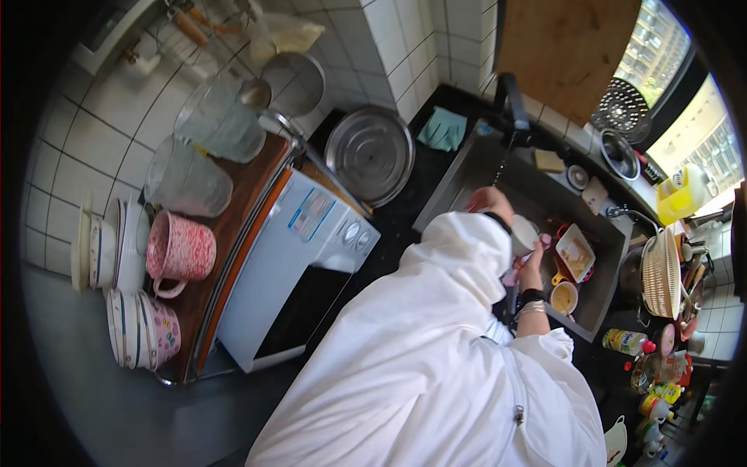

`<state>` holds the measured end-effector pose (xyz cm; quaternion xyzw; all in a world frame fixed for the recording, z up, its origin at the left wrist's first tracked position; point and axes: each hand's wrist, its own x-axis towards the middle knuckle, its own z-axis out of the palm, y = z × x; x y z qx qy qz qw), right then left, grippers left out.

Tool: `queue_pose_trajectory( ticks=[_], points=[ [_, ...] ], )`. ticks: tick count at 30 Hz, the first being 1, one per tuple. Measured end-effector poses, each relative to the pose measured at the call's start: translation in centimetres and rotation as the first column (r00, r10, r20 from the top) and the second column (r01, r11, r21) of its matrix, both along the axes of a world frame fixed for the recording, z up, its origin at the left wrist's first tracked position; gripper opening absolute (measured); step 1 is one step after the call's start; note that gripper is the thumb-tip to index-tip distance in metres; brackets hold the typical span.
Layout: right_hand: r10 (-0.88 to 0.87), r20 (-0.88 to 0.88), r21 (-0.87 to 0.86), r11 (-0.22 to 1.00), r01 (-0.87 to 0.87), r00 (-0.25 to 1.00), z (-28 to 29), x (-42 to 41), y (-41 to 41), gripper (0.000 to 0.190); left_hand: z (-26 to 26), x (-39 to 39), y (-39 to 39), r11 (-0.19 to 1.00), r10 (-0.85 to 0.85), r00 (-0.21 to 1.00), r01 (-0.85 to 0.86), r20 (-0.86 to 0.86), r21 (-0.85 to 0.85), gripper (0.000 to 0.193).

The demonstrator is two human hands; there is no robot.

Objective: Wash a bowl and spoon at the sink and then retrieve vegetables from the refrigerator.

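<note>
My right hand (530, 269), with bracelets at the wrist, grips a white bowl (524, 236) inside the grey sink (604, 292). Something pink shows by its fingers; I cannot tell if it is a cloth or part of the bowl. My left hand (491, 201) is just beyond the bowl, under a thin stream of water from the black faucet (512, 105). Its fingers are blurred and partly hidden, and its wrist overlaps the bowl's edge. Beside my right hand a white rectangular dish (575, 252) and a small cup (564, 298) with yellowish contents lie in the sink.
A metal pot lid (370, 156) and a teal cloth (442, 129) lie on the black counter left of the sink. Further left, a pink mug (182, 248) and stacked bowls stand above a white appliance (292, 251). A plastic colander (659, 280) and bottles (624, 341) line the right.
</note>
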<state>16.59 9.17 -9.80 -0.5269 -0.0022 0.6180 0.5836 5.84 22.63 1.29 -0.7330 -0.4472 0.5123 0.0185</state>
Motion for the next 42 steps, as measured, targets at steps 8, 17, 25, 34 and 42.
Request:
queue_pose_trajectory(
  ticks=[8,17,25,34,42],
  points=[
    [-0.162,0.069,-0.318,0.932,0.176,0.984,-1.6,0.9,-4.0,0.049,15.3,5.6,-5.7,0.880,-0.463,0.884,0.467,0.058,-0.083,0.027],
    [-0.040,0.142,-0.386,0.918,0.093,0.989,-4.9,0.7,-6.9,0.047,12.1,4.8,-2.3,0.918,-0.320,0.877,0.380,0.359,-0.109,0.029],
    [0.004,0.222,-0.362,0.929,0.079,0.975,-4.7,1.2,-5.1,0.047,11.8,6.6,-0.6,0.942,-0.219,0.824,0.318,0.522,-0.107,0.031],
    [-0.024,0.377,-0.234,0.965,0.120,0.926,0.7,2.3,1.1,0.046,5.2,2.4,2.0,0.977,0.153,0.697,-0.001,0.701,-0.212,0.033],
    [0.052,0.577,-0.109,0.994,0.013,0.815,6.7,0.6,8.6,0.048,-4.1,-3.3,3.2,0.377,0.884,-0.206,-0.213,0.419,-0.901,0.058]
  ],
)
